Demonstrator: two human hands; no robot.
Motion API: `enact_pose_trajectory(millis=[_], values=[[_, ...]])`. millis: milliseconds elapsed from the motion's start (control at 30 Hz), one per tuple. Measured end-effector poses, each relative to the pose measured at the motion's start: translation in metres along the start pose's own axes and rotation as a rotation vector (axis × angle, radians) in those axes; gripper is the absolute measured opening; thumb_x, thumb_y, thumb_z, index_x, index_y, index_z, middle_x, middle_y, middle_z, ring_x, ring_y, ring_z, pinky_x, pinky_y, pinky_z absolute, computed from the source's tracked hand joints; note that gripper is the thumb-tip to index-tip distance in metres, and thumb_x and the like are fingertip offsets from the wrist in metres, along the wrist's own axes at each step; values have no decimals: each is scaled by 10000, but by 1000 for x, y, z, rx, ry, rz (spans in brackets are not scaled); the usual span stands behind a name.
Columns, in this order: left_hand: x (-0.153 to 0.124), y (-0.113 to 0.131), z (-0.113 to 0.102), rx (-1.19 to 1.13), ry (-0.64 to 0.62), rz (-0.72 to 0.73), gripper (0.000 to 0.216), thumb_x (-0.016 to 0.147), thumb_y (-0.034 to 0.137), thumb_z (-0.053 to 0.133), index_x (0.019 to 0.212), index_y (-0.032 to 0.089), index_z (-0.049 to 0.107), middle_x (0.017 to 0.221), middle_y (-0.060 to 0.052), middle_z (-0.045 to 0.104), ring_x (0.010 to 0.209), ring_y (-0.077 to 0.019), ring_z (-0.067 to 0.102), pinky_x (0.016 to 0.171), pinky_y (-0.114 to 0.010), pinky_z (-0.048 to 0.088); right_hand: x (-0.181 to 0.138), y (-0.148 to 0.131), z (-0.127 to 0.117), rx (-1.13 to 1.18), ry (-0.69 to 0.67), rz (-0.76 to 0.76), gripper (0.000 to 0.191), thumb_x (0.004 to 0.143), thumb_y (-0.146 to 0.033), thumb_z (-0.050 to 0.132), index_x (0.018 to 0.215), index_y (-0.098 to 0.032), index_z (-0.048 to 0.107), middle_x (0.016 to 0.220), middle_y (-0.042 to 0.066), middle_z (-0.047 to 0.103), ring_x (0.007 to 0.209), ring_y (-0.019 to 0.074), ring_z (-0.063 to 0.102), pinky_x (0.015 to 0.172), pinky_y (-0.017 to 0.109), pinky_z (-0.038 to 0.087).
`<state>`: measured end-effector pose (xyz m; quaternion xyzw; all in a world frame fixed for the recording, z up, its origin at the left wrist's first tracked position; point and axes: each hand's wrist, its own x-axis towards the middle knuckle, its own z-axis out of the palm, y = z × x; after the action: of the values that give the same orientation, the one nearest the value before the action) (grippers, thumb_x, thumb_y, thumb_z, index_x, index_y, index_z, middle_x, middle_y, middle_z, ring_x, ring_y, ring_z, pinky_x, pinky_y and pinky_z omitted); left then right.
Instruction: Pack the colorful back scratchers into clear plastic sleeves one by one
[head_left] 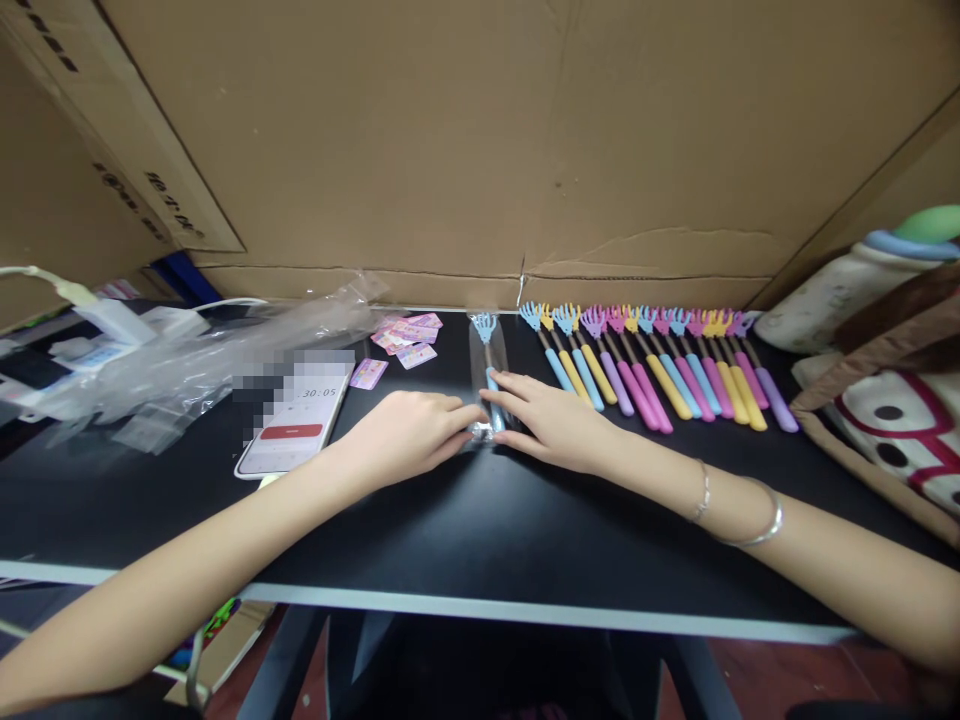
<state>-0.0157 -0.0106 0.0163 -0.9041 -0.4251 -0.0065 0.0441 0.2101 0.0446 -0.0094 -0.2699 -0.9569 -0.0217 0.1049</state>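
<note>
Blue scratcher (487,333) points straight away, loosely curled hands (416,428) (561,422) on its bag (477,362), hold unclear

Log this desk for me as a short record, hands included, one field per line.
Surface: black table
Centre: blue hand-shaped scratcher inside a clear bag
Left: left hand at the bag's near end; grip unclear
Right: right hand, fingers spread, on the bagged handle
Right side: row of scratchers; blue, yellow, pink, purple handles
Left side: phone, small printed cards, crumpled clear plastic
Backdrop: cardboard
</note>
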Motion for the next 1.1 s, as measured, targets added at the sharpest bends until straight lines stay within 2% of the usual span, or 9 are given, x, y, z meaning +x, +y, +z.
enact_pose_trajectory(millis=[133,367,533,733,867,967,1100], values=[[-1,-1,-2,-7,-28,-51,251,993,287,425,1106,197,630,971,-52,700,871,-228,702,699,-286,496,14,0,7,29,8,-17,533,967,-477,470,1364,-130,544,1473,207,485,1365,293,470,1065,457,465],[-3,-3,-6,80,-29,-111,225,989,296,417,968,184,611,881,-46,717,761,-227,706,587,-265,426,35,-1,16,57,25,-37,542,982,-444,453,1366,-70,527,1473,245,467,1380,305,447,1110,471,404],[-3,-2,-10,130,21,-222,250,989,331,405,942,193,609,807,-42,732,716,-226,711,542,-255,370,42,-6,21,15,64,-22,592,985,-462,436,1397,-39,472,1451,251,491,1372,329,452,1133,584,315],[-2,-2,-11,106,38,-268,264,985,341,391,960,198,611,792,-43,745,696,-212,711,536,-240,367,42,-7,24,59,59,21,607,993,-467,403,1432,-49,427,1487,246,448,1406,318,405,1126,568,338],[-1,-3,-10,75,67,-246,262,984,318,385,944,194,613,806,-39,744,702,-204,710,552,-243,385,29,-3,13,64,49,33,616,991,-464,413,1463,-68,397,1503,229,434,1416,316,390,1131,573,334],[-2,-2,-8,33,91,-202,252,978,304,395,928,194,617,803,-34,739,685,-188,703,547,-236,379,7,-1,-3,51,34,36,574,984,-413,449,1471,-113,402,1493,207,460,1408,313,404,1121,582,350],[-4,7,-5,-68,18,-117,183,962,291,453,1003,225,619,830,-8,745,692,-182,706,566,-237,390,-33,-5,-20,36,1,-1,487,964,-348,508,1400,-131,498,1441,174,533,1363,298,469,1116,534,388]])
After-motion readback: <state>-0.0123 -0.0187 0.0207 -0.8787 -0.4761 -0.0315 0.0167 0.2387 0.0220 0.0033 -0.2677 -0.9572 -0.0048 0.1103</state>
